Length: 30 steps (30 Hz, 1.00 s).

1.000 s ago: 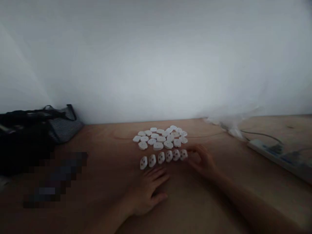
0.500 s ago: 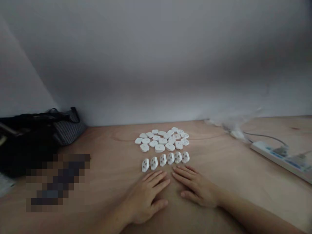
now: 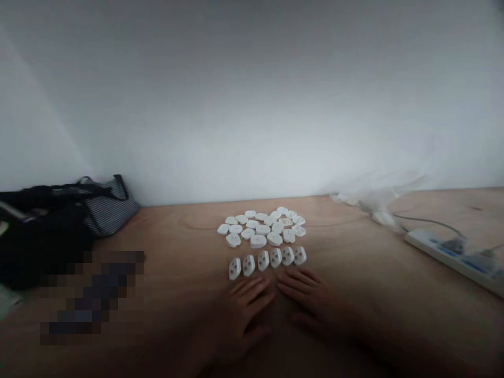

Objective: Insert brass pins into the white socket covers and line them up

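The bare left hand (image 3: 244,310) and bare right hand (image 3: 309,299) lie palm down, side by side, on a brown wood-grained tabletop (image 3: 185,273), fingers loosely extended and the lower parts in deep shadow. Just beyond the fingertips runs a row of six rounded white plastic pieces with dark holes (image 3: 263,260), seemingly stood on edge. Behind it, a loose cluster of flat white plastic pieces (image 3: 262,230) spreads toward the pale plain wall (image 3: 252,115). A black bag with a striped side panel (image 3: 112,207) and a dark pixelated shape (image 3: 96,294) occupy the left; a crumpled clear plastic bag (image 3: 380,202) and a long white power strip with blue markings (image 3: 433,249) sit right.
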Tool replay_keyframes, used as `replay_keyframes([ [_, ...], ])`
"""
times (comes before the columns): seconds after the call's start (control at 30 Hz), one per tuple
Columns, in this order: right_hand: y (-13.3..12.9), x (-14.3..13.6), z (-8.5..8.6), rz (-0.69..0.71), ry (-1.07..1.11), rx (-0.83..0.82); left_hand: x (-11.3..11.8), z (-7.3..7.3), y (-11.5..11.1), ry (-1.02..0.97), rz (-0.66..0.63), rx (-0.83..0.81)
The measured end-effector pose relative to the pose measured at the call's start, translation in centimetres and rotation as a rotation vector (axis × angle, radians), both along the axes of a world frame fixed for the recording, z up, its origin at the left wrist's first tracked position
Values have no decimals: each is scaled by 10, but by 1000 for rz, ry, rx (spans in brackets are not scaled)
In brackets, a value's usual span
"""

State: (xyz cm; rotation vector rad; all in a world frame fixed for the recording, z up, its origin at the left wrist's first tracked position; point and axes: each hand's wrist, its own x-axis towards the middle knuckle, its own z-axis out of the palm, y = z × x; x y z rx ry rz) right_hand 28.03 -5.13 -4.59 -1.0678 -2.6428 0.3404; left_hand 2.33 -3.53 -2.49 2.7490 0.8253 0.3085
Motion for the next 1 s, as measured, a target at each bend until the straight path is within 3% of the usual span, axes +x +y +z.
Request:
replay_keyframes([
  [0.1,-1,-2,4,-8,-3,-31,0,-2,3,-170,79,91],
  [0.23,-1,-5,10,-17,28,-42,-15,-1,30,-363,320,236],
  [0.3,-1,-6,12,-30,26,-48,-26,2,48,-353,332,193],
  [0.37,0,-7,13,-36,21,-54,-37,3,64,-296,260,61],
  [0.47,0,-6,13,-35,32,-60,-49,2,76,-259,238,-102],
  [0.6,1,-6,12,-34,38,-57,-54,1,70,-303,373,-165],
  [0.7,1,-6,12,-26,37,-52,-46,4,55,-441,435,-155],
  [0.8,1,-5,10,-28,66,-34,-24,6,37,-591,388,-204],
  [1.0,3,2,-3,-176,237,20,24,-7,16,-595,276,-308],
])
